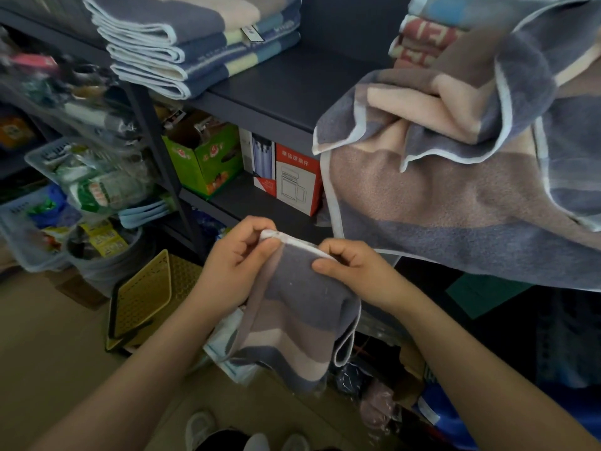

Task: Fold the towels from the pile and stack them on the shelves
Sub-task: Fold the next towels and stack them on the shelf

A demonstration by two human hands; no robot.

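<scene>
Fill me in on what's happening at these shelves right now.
A person's left hand and right hand pinch the top edge of a striped towel that hangs below them. A stack of folded towels sits on the dark shelf. An unfolded towel drapes over the pile at right.

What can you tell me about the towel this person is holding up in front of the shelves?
The held towel looks like soft terry cloth, striped in grey-blue, brownish mauve and pale peach, with a light blue hem. It hangs doubled over, its lower end loose and rumpled, not yet neatly folded. The left hand and the right hand pinch its top hem, close together. It hangs in the air below the shelf; only the hands plainly touch it.
</scene>
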